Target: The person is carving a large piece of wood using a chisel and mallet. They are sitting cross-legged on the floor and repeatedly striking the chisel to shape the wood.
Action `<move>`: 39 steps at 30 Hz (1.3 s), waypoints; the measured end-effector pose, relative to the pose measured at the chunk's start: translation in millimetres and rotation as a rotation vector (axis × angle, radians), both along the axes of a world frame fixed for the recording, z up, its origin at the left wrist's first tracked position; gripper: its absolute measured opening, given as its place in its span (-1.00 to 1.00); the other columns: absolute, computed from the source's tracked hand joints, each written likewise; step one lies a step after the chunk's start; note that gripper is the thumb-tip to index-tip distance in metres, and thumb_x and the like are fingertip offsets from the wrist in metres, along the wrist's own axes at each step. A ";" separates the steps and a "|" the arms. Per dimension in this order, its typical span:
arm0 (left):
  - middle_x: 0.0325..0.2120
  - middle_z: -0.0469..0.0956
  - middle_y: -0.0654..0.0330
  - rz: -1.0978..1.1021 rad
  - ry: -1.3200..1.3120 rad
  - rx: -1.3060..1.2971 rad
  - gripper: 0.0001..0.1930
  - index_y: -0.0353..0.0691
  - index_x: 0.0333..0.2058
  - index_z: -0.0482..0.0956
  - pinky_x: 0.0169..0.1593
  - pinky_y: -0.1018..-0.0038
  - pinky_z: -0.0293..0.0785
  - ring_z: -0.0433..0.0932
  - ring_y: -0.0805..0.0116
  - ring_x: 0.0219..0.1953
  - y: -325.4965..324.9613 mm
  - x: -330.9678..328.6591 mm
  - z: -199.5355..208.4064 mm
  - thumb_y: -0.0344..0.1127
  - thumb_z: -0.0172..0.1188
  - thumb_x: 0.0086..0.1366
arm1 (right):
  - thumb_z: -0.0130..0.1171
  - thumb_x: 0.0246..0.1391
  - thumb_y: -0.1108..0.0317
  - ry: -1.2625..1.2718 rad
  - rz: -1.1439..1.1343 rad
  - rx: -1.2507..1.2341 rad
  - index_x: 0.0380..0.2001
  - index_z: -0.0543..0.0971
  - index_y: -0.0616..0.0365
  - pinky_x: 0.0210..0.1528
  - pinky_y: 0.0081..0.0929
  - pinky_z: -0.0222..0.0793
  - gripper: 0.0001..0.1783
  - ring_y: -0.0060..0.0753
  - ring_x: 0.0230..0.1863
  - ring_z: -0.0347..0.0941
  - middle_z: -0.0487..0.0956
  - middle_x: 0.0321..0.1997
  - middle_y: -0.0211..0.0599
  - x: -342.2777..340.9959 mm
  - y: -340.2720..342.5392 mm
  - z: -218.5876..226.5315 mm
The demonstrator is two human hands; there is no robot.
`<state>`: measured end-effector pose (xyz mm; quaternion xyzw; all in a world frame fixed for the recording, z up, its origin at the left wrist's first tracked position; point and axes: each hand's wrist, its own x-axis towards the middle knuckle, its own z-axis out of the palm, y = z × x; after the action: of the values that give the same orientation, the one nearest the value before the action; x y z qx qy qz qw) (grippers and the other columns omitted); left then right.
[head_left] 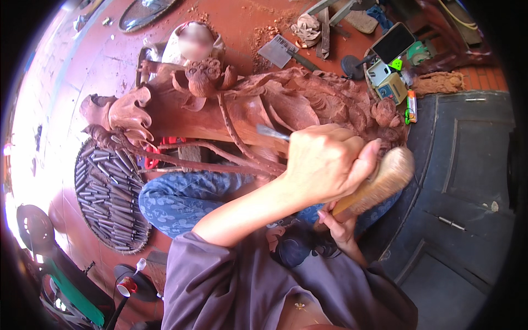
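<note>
A large reddish-brown wood carving (192, 113) lies on its side across the front of me, with leaves, flower heads and slender stems cut into it. My left hand (324, 159) is closed around a chisel (272, 132); its flat metal blade points left, over the carved surface, while the fist hides its handle. Nearer my body and to the right, my right hand (342, 230) grips a wooden mallet (379, 190) by its handle. The mallet's thick, pale head is slightly blurred and stands close beside the left fist. Whether mallet and chisel touch is hidden.
Left of my knee, a round tray (110, 201) holds many chisels. Dark panelled boards (467, 165) stand at the right. Beyond the carving are a phone (393, 43), a small box (391, 88), a flat blade (279, 51) and scattered wood chips.
</note>
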<state>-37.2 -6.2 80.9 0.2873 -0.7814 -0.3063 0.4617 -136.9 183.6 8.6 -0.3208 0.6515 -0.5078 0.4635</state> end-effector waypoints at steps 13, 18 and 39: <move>-0.83 0.27 0.13 0.025 0.181 -0.003 -0.60 -0.18 -0.79 0.34 -0.65 0.24 0.20 0.34 0.08 -0.75 -13.3 -1.7 -10.0 -0.30 0.08 0.24 | 0.25 -0.09 0.57 0.233 0.060 -0.127 -0.41 0.30 0.19 -0.39 -0.59 0.23 -0.70 -0.55 -0.52 0.30 0.40 -0.54 -0.36 -1.4 -3.7 3.3; -0.82 0.28 0.13 0.015 0.180 -0.007 -0.61 -0.19 -0.79 0.34 -0.65 0.25 0.19 0.33 0.07 -0.75 -13.0 -2.2 -12.2 -0.31 0.08 0.24 | 0.28 -0.12 0.56 0.239 0.018 -0.074 -0.46 0.33 0.19 -0.39 -0.57 0.21 -0.72 -0.55 -0.51 0.28 0.37 -0.54 -0.39 3.6 -1.1 0.3; -0.77 0.38 0.14 0.000 0.046 -0.037 -0.67 -0.21 -0.73 0.42 -0.60 0.28 0.27 0.40 0.10 -0.70 -13.3 8.6 -17.6 -0.34 0.08 0.23 | 0.26 -0.11 0.60 0.279 0.029 -0.153 -0.46 0.34 0.18 -0.43 -0.60 0.21 -0.73 -0.57 -0.54 0.29 0.40 -0.54 -0.41 3.8 -0.8 -21.6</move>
<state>-28.5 -19.6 63.3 0.2717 -0.7759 -0.2985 0.4849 -133.1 182.8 -12.9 -0.4320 0.6643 -0.4997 0.3498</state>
